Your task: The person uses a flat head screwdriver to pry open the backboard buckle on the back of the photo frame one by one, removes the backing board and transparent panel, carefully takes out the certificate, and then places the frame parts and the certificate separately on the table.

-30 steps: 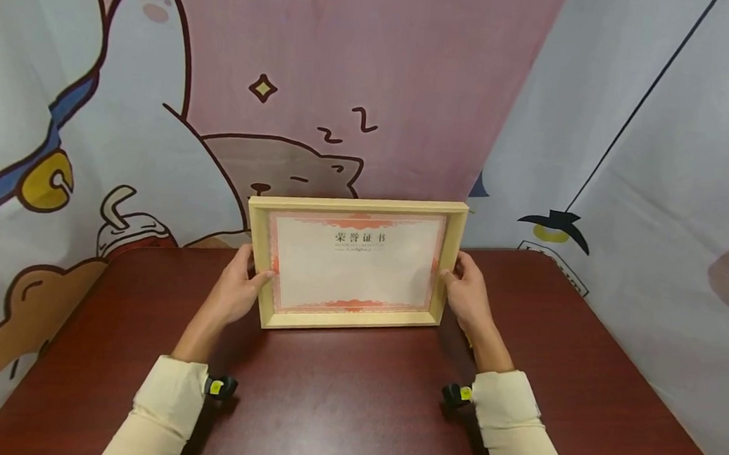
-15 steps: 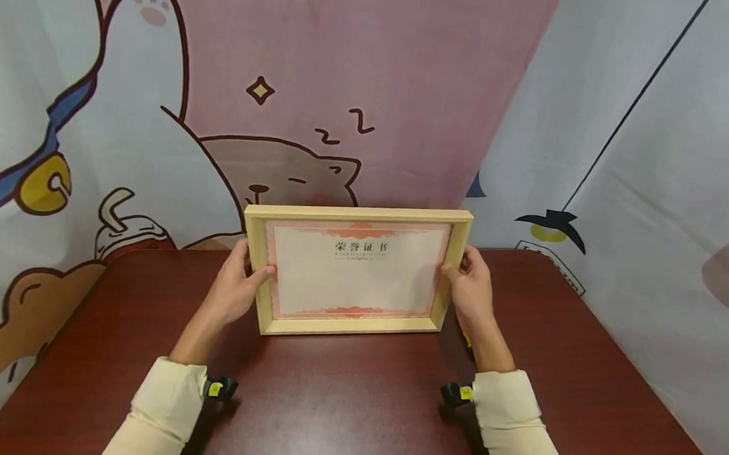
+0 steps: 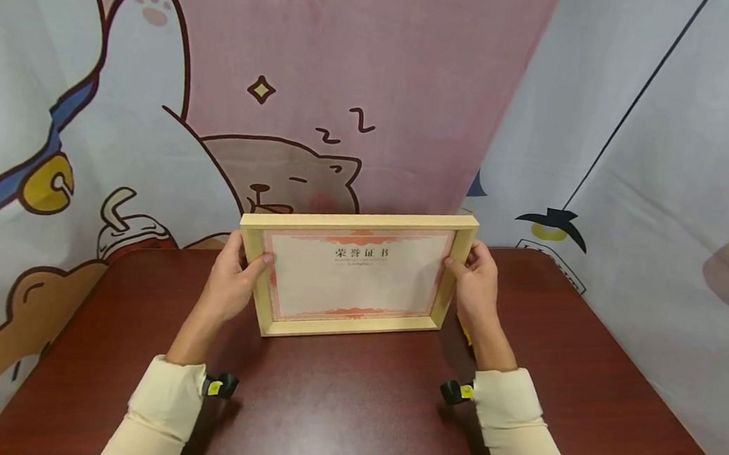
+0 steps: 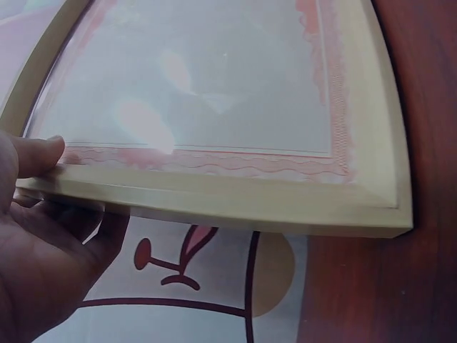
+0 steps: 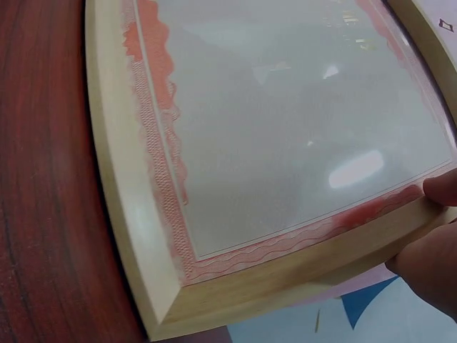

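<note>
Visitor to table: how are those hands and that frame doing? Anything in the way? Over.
Left hand, right hand gripping opposite sides of pale frame. Certificate inside. Small yellow thing near right hand, mostly hidden; no blockage seen.

In the head view, the person's left forearm (image 3: 195,335) slants from lower left, the right forearm (image 3: 497,348) from lower right; the left hand (image 3: 231,283) grips left of centre, the right hand (image 3: 477,285) right of it, thumbs (image 3: 258,266) inward.
</note>
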The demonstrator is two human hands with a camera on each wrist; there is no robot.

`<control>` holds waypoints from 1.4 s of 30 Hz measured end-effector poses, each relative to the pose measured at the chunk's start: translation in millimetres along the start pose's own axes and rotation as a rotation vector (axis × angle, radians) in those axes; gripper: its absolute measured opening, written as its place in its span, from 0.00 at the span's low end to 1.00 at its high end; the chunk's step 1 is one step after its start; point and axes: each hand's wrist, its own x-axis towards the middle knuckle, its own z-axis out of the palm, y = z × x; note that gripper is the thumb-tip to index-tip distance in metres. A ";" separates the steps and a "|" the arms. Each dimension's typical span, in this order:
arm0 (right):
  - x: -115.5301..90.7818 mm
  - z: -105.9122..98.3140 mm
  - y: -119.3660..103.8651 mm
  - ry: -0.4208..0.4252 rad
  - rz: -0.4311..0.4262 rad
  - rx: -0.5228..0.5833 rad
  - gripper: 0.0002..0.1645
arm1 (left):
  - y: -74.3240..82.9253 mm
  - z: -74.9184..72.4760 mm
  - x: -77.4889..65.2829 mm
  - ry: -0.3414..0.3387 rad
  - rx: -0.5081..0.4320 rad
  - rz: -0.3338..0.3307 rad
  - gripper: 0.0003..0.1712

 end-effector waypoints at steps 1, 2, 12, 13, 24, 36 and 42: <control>-0.1 0.0 -1.2 0.003 -0.012 0.011 0.19 | 1.7 -0.2 0.0 0.002 -0.001 0.006 0.24; -0.3 0.0 -2.6 0.003 -0.023 0.020 0.19 | 3.6 -0.5 -0.2 0.004 0.002 0.012 0.25; -5.9 -2.5 -15.2 0.004 -0.071 0.014 0.18 | 16.6 -4.1 -2.8 0.003 0.005 0.065 0.24; -6.5 -2.9 -16.2 0.006 -0.073 0.005 0.17 | 16.7 -4.2 -2.5 -0.004 -0.003 0.072 0.25; -10.0 -4.1 -21.9 0.013 -0.096 -0.019 0.18 | 26.3 -4.6 -8.3 0.032 0.007 0.064 0.22; -10.9 -4.8 -24.7 0.019 -0.114 -0.009 0.16 | 28.4 -5.7 -10.3 0.051 0.027 0.078 0.20; -11.1 -4.7 -26.6 -0.005 -0.148 0.036 0.14 | 33.3 -7.1 -11.1 0.076 0.055 0.052 0.21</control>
